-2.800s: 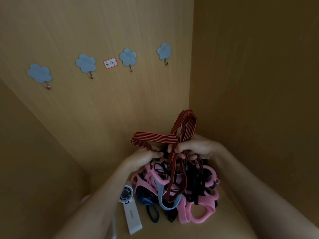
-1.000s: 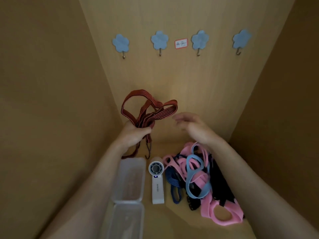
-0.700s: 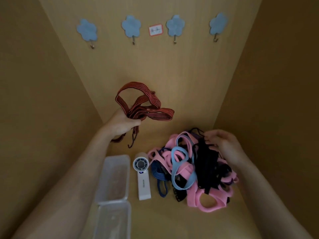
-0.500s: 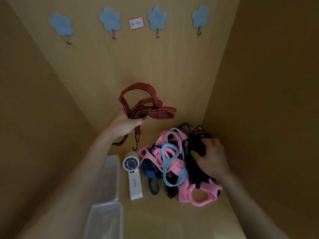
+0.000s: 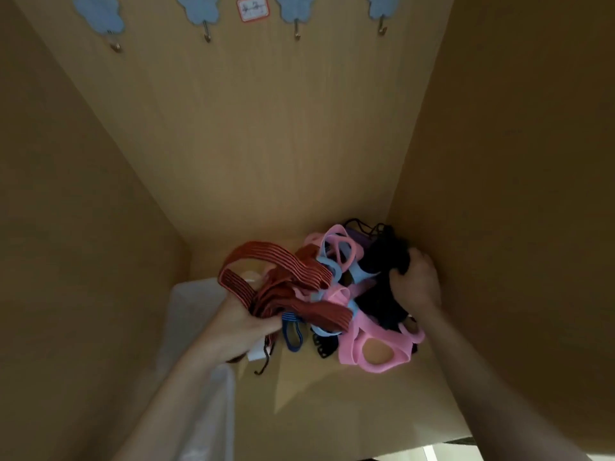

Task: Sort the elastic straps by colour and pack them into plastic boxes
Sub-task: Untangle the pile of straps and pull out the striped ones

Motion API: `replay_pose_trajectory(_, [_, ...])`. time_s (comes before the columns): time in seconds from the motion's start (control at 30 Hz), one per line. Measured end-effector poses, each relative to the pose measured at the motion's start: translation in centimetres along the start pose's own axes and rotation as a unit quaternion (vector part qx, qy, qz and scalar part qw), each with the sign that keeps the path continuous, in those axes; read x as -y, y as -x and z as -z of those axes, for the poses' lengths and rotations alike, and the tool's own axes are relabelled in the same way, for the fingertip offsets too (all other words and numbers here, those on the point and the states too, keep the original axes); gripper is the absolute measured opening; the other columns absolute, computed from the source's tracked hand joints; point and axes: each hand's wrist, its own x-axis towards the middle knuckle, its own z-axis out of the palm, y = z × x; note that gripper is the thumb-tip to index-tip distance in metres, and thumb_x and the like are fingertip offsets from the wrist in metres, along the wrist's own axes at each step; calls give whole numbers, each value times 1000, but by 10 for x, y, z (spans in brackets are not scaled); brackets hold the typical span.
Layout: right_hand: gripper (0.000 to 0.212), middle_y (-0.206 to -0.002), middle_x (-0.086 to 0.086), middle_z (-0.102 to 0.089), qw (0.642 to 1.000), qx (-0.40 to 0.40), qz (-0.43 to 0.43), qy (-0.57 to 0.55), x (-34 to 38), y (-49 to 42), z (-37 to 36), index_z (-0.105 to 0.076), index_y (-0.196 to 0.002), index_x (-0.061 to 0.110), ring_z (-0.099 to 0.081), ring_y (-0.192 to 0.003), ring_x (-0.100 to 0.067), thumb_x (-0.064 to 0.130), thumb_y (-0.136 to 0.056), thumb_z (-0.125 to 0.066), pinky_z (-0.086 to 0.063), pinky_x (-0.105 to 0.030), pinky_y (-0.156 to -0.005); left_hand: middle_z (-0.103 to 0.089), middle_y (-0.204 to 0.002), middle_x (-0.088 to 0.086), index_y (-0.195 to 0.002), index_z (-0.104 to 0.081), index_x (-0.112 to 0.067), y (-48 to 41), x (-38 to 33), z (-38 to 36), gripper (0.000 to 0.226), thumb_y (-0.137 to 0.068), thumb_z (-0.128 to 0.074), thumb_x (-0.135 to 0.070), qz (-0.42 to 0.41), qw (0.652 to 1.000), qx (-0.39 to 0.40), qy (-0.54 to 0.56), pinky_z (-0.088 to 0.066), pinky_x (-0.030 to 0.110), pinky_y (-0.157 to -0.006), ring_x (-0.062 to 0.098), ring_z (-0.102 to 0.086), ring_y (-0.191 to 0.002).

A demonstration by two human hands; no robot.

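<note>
Red-and-black striped elastic straps [image 5: 286, 287]: bunched in my left hand [image 5: 243, 327], fingers clamped round the bundle. Loops stick up and out, and a dark metal end hook [image 5: 263, 367] dangles below. Half a second ago this bundle was held up against the back wall. Now it has come down low, over the near-left side of the heap and just beside the clear plastic box [image 5: 189, 311] at the left edge of the surface [image 5: 332, 410]. The box looks open, nothing seen in it.

Right hand [image 5: 414, 284]: earlier flat on the heap, now curled round a clump of black elastic straps [image 5: 382, 261] at the back right corner, against the right wall. Hands well apart, each holding its own colour.

The rest of the heap lies between them: wide pink elastic straps [image 5: 376, 347], a light-blue strap [image 5: 332, 264], a navy striped loop [image 5: 293, 334], all tangled together. A white handheld fan [image 5: 255, 353] is mostly hidden under my left hand.

My read: red is separated and ready to drop into the box, and black is next out. Risk: the black clump is laced through the pink ones, so it could drag them along. None packed yet as far as I can see.

Blue flower-shaped wall hooks [image 5: 199, 8] and a red-bordered label [image 5: 253, 9] sit at the top of the back wall.
</note>
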Motion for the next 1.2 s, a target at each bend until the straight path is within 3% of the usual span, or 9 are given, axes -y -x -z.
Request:
replay_pose_trajectory(0.13, [30,-115,-19,-59,1000,22,19,-11,5,3,-2,-59,-115,4,-59,-104,-40,7,-86,-60,-49,-44,-85,-72,-89,-10,-99,-65,-39,30,38,-47,35,-71,-70,-19,18,991,83,-102,-57,37,-77,10,-68,-82])
replay_pose_trajectory(0.2, [31,-116,-19,-59,999,36,21,-11,8,6,-3,-59,-118,4,-59,-105,-39,10,-87,-61,-50,-43,-85,-70,-98,-12,-109,-61,-41,42,55,-72,39,-70,-65,-41,23,976,98,-194,-54,32,-78,10,-66,-88])
replay_pose_trajectory(0.37, [25,-109,-16,-62,999,31,11,-26,3,12,3,-62,-108,7,-63,-95,-35,16,-85,-62,-55,-47,-83,-61,-115,-8,-116,-58,-33,50,84,-106,65,-65,-39,-69,-12,877,159,-454,-41,36,-95,18,-58,-112])
replay_pose_trajectory(0.5, [22,-119,-15,-51,999,22,-4,-28,-5,15,12,-60,-107,3,-51,-83,-21,15,-90,-66,-45,-32,-79,-65,-82,-7,-85,-68,-29,50,118,-105,69,-28,-75,-66,17,836,153,-527,-55,32,-62,17,-67,-74])
replay_pose_trajectory(0.63, [42,-130,-14,-45,998,37,-14,-45,-8,24,18,-56,-123,4,-57,-100,-26,22,-89,-72,-46,-30,-85,-58,-112,1,-120,-60,-21,50,118,-99,85,-46,-74,-61,3,850,145,-506,-55,42,-80,25,-63,-100])
replay_pose_trajectory(0.73, [54,-135,-13,-43,997,30,-9,-71,-8,32,24,-51,-133,6,-56,-114,-29,21,-87,-75,-47,-32,-93,-31,-148,-1,-156,-17,-25,48,109,-96,97,-76,-66,-52,3,861,158,-483,-32,40,-113,23,-33,-139])
replay_pose_trajectory(0.97, [19,-105,8,-58,969,3,244,-37,6,84,29,-69,-102,16,-57,-102,-13,5,-86,-66,-50,-28,-85,-17,-156,-5,-158,8,-37,50,104,-87,110,-81,-72,-36,-7,856,196,-478,-19,34,-122,20,-15,-148])
replay_pose_trajectory(1.1, [36,-129,1,-56,933,158,318,65,10,102,-13,-66,-122,20,-50,-119,-19,25,-87,-68,-46,-32,-97,-2,-160,-17,-157,0,-43,44,81,-59,109,-78,-63,-2,48,903,243,-352,-21,30,-121,11,-4,-151])
replay_pose_trajectory(1.2, [42,-140,-4,-47,911,200,297,203,-2,94,-44,-65,-124,20,-46,-123,-30,33,-85,-66,-43,-41,-98,-20,-157,-15,-155,-22,-38,29,65,-38,81,-87,-58,-12,40,944,170,-280,-28,22,-114,7,-21,-146])
